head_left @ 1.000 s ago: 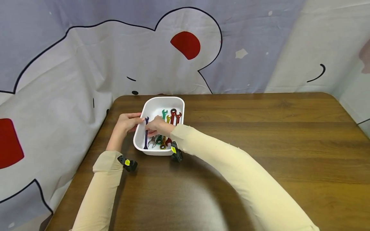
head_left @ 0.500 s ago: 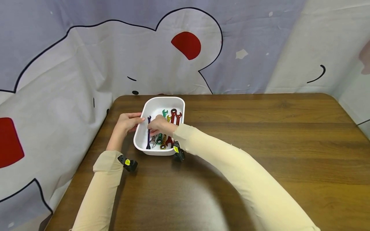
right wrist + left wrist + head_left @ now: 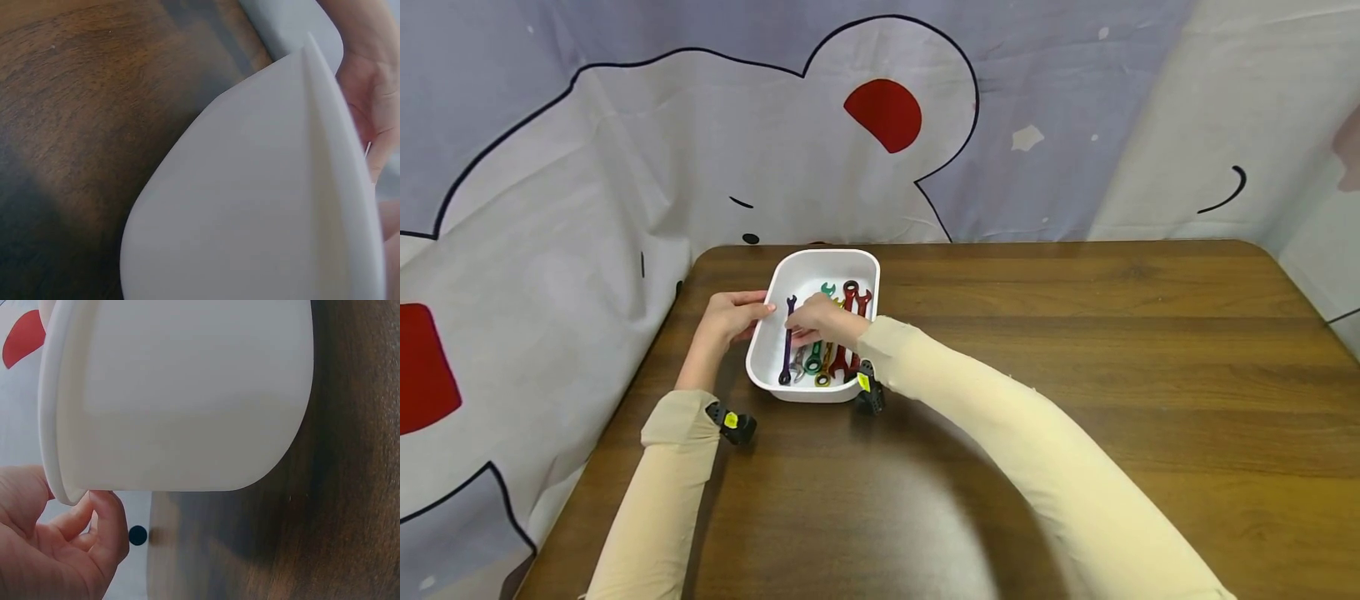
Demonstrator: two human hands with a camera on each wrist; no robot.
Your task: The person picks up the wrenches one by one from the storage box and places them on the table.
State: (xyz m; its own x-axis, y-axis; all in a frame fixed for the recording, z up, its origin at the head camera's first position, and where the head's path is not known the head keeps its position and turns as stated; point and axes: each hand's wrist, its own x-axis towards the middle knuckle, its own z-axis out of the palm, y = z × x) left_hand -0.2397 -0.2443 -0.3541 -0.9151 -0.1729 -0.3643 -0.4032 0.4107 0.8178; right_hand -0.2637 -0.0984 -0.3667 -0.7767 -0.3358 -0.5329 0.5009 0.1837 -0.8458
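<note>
While the left hand (image 3: 728, 318) pinches the left rim of the smooth white, round-cornered tub (image 3: 808, 397), the slender purple wrench (image 3: 787, 354) runs lengthwise just inside, its shaft held between the fingers of the right hand (image 3: 822, 318). Partly beneath that hand, glossy green (image 3: 813, 360), yellow (image 3: 823, 378) and red wrenches (image 3: 849, 298) lie side by side; the wood-grained desk (image 3: 1075, 375) stretches rightward.

long pale cream fabric sleeves (image 3: 1030, 442), the left cuff (image 3: 681, 418) folded; small black wrist-worn cameras (image 3: 744, 431), each bearing a bright yellow patch (image 3: 731, 421).
</note>
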